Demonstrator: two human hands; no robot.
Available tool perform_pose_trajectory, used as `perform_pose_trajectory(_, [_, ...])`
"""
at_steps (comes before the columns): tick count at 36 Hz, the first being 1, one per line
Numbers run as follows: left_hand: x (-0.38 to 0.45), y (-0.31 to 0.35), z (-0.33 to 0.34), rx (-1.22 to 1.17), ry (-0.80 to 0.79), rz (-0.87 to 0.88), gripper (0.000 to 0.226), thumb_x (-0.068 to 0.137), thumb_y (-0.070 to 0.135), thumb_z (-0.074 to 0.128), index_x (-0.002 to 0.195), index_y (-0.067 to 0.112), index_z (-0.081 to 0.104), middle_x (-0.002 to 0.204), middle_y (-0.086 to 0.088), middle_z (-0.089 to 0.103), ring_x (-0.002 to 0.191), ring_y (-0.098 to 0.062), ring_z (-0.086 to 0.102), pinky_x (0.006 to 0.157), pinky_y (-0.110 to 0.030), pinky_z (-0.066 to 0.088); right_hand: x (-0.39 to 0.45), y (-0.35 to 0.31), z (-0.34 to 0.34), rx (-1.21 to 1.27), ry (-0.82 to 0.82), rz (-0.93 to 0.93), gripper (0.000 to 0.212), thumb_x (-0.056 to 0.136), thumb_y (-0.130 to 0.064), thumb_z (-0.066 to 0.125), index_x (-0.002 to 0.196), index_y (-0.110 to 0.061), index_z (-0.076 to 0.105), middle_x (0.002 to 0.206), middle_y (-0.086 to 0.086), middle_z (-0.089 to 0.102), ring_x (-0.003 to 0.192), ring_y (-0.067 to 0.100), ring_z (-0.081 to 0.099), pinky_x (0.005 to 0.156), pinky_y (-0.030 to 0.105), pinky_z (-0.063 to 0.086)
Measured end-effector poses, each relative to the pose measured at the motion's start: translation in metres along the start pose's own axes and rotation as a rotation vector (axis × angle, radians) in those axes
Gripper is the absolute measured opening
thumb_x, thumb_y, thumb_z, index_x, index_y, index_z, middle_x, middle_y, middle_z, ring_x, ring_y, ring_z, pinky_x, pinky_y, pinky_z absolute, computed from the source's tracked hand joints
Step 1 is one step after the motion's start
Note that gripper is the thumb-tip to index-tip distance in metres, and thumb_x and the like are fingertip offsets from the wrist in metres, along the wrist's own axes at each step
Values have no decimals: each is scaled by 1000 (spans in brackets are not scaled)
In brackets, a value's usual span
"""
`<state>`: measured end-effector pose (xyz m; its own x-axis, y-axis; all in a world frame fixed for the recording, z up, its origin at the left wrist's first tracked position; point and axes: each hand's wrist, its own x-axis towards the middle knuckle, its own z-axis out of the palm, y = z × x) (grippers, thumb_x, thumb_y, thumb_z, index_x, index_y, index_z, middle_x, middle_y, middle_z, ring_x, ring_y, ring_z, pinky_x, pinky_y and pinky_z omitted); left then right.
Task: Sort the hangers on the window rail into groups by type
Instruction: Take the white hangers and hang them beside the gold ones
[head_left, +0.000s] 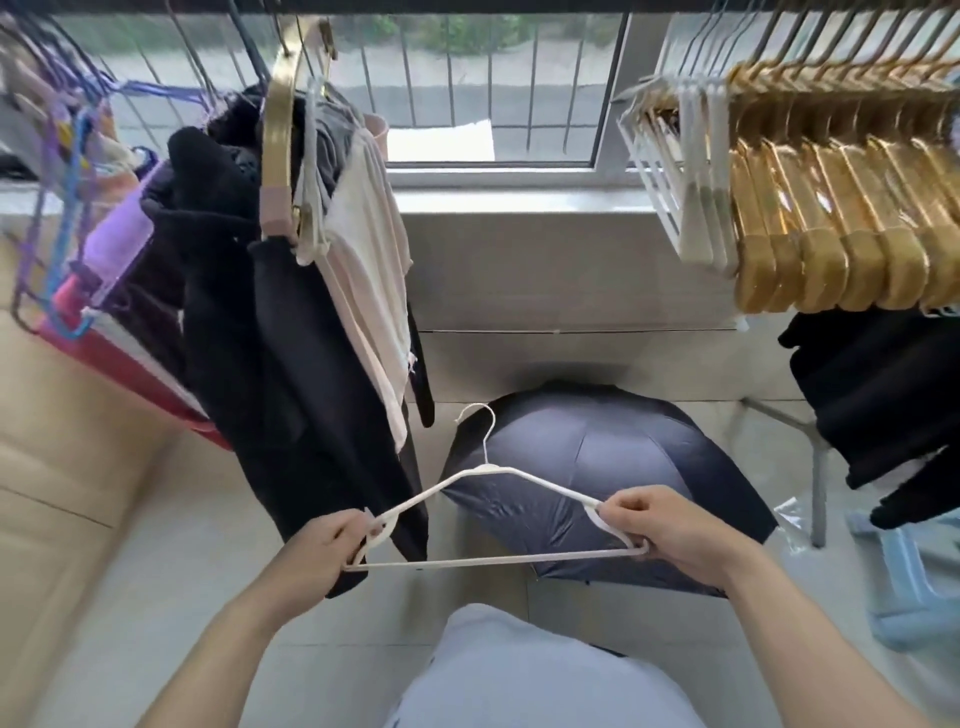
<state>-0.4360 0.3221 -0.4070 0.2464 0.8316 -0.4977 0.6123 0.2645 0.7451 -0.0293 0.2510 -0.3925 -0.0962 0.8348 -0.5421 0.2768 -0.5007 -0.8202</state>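
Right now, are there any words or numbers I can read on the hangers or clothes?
None: no words, labels or numbers can be read anywhere.
White hanger, held by left hand and right hand: plain.
Gold hangers: no print shows.
Clothes: no tag readable.
Umbrella: plain.

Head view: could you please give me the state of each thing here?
White plastic hanger: off the rail, held at both ends.
Left hand: grips its left end.
Right hand: grips its right end.
Gold hangers: grouped, hanging.
White hangers: grouped, hanging.
Dark blue umbrella: open, on floor.
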Motion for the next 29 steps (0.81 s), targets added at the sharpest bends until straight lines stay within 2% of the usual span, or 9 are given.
perform_pose_trajectory(4, [3, 0, 10, 153, 116, 134, 34, 109, 35, 43, 86, 29, 67, 76, 5, 62, 70, -12, 55, 66, -30, 45, -5, -5, -5, 12, 33, 3, 34, 98, -27, 67, 67, -15, 57, 70, 5, 39, 67, 15, 40, 60, 28, 49])
perform_pose_trajectory(8, [9, -1, 18, 217, 157, 204, 32, 109, 36, 43, 88, 29, 67, 85, 9, 63, 79, -12, 60, 70, -39, 53, -11, -4, -9, 42, 82, 12, 25, 96, -29, 70, 76, -16, 74, 66, -2, 46, 67, 12, 47, 67, 32, 57])
perform_pose_trajectory(11, [12, -3, 20, 228, 141, 231, 33, 109, 36, 42, 87, 30, 65, 83, 10, 62, 78, -10, 58, 71, -37, 51, -14, -1, -9, 46, 114, 18, 23, 95, -29, 71, 76, -18, 77, 64, -6, 49, 66, 11, 49, 69, 34, 59])
perform_pose_trajectory(16, [17, 1, 21, 272, 97, 222, 35, 109, 39, 41, 84, 25, 61, 76, 4, 59, 68, -13, 54, 65, -42, 50, -17, 1, -8, 68, 134, 31, 21, 95, -27, 71, 79, -15, 78, 65, -5, 51, 68, 12, 49, 69, 33, 58])
perform_pose_trajectory(21, [18, 3, 23, 291, 49, 233, 38, 106, 48, 36, 85, 26, 58, 67, 8, 55, 63, -10, 48, 58, -32, 42, -21, 1, -13, 62, 146, 33, 22, 96, -25, 70, 77, -17, 77, 65, -4, 49, 67, 12, 48, 71, 35, 60])
perform_pose_trajectory(25, [18, 4, 22, 297, 71, 260, 42, 102, 56, 33, 87, 27, 58, 70, 4, 56, 62, -14, 49, 58, -39, 46, -24, -1, -12, 66, 141, 13, 26, 97, -24, 69, 73, -17, 75, 65, -3, 47, 65, 12, 47, 74, 36, 62])
perform_pose_trajectory(27, [18, 5, 20, 293, 79, 281, 42, 102, 57, 34, 89, 27, 59, 74, 3, 59, 66, -18, 53, 62, -44, 49, -23, -3, -11, 71, 146, 7, 23, 97, -25, 69, 77, -15, 77, 66, -3, 48, 65, 11, 48, 73, 35, 61])
perform_pose_trajectory(29, [16, 7, 18, 307, 65, 314, 36, 103, 55, 37, 94, 30, 61, 80, 5, 62, 72, -17, 58, 66, -43, 52, -22, -5, -11, 68, 154, 7, 21, 96, -26, 70, 83, -13, 79, 66, -5, 52, 64, 9, 50, 72, 34, 60])
